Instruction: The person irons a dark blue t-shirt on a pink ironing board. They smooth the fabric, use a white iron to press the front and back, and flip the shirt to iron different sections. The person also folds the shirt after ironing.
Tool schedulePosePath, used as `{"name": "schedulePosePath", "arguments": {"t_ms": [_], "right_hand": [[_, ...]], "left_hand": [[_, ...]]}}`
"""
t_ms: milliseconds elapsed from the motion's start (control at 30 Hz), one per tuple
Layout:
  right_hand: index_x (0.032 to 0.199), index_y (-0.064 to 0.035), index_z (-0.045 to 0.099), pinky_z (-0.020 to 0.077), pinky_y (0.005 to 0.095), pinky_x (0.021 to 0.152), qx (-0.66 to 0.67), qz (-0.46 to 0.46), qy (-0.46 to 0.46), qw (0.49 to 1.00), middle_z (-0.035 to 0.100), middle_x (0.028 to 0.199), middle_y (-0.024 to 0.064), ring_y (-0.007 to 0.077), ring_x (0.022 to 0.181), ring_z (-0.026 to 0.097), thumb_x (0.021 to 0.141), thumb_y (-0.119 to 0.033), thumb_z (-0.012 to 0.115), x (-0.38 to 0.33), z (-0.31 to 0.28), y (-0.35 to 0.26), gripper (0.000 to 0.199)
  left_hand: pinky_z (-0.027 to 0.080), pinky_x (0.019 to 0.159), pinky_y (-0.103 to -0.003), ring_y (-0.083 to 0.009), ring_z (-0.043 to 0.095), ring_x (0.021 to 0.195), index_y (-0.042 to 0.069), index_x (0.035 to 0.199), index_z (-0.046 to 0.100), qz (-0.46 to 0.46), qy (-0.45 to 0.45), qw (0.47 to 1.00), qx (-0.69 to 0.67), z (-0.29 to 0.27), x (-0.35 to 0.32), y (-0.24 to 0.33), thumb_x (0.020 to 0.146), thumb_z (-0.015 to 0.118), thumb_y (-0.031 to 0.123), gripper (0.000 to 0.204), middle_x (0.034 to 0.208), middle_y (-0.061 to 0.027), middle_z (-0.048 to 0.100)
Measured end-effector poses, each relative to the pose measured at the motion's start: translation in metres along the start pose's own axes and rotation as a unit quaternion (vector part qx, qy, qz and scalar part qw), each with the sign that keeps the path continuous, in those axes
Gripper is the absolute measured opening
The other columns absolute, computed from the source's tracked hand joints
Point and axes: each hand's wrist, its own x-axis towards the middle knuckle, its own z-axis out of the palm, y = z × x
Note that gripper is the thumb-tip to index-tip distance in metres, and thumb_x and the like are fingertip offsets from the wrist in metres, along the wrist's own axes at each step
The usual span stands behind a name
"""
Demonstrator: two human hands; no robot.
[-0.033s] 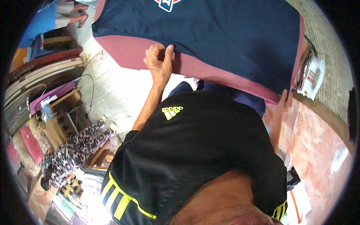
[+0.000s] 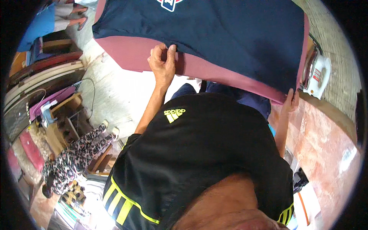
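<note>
A dark navy shirt [image 2: 230, 42] with a printed badge near the top of the view lies spread flat over a pink-covered ironing board [image 2: 126, 53]. My left hand [image 2: 164, 63] is closed in a pinch on the shirt's near edge, left of the middle. At the near right corner, the fingers of my right hand [image 2: 292, 101] grip the shirt's edge, partly hidden beside the board. A white iron [image 2: 322, 76] rests just beyond the board's right end, close to my right hand. Its soleplate is tilted toward the board.
A person in patterned clothes [image 2: 65, 168] is at the lower left, near wooden furniture [image 2: 69, 105] and a stack of boards [image 2: 46, 73]. Another person in a blue top [image 2: 42, 23] stands at the upper left. A dark cord [image 2: 316, 42] runs by the iron.
</note>
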Motion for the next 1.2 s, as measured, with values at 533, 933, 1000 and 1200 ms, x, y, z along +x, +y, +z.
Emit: {"name": "schedulePosePath", "arguments": {"t_ms": [533, 933, 1000, 1200], "right_hand": [[0.116, -0.0045, 0.061, 0.0552, 0.0253, 0.067, 0.095, -0.13, -0.099, 0.982, 0.066, 0.102, 0.003, 0.0098, 0.082, 0.064, 0.094, -0.004, 0.065, -0.003, -0.023, -0.006, 0.023], [0.108, -0.0045, 0.068, 0.0469, 0.0385, 0.094, -0.198, -0.369, -0.065, 0.906, 0.061, 0.109, 0.0148, 0.0315, 0.105, 0.061, 0.083, 0.008, 0.056, 0.064, -0.065, -0.187, 0.031], [0.111, -0.0058, 0.069, 0.047, 0.0358, 0.092, -0.234, -0.384, -0.148, 0.881, 0.06, 0.109, 0.0127, 0.027, 0.103, 0.059, 0.085, 0.008, 0.058, 0.079, -0.07, -0.179, 0.031], [0.102, -0.0036, 0.071, 0.0482, 0.0343, 0.092, -0.183, -0.399, -0.152, 0.886, 0.063, 0.111, 0.0131, 0.027, 0.105, 0.061, 0.076, 0.009, 0.058, 0.056, -0.071, -0.118, 0.031]], "left_hand": [[0.047, 0.067, -0.034, -0.0204, 0.06, 0.073, 0.006, 0.104, 0.066, 0.245, -0.104, 0.958, 0.104, -0.031, -0.006, 0.003, 0.084, 0.078, 0.015, 0.025, 0.08, -0.0089, 0.063], [0.039, 0.086, -0.043, -0.0286, 0.053, 0.101, 0.016, 0.102, 0.073, 0.266, 0.029, 0.926, 0.266, -0.036, 0.017, 0.067, 0.073, 0.07, 0.004, 0.032, 0.109, -0.0069, 0.055], [0.037, 0.092, -0.045, -0.0293, 0.053, 0.11, 0.018, 0.102, 0.074, 0.283, -0.006, 0.894, 0.348, -0.036, 0.011, 0.059, 0.073, 0.071, 0.006, 0.031, 0.122, -0.0059, 0.056], [0.034, 0.097, -0.045, -0.0207, 0.056, 0.112, 0.015, 0.105, 0.074, 0.335, -0.096, 0.879, 0.324, -0.041, -0.003, 0.04, 0.077, 0.066, 0.009, 0.03, 0.107, -0.0005, 0.064]]}}
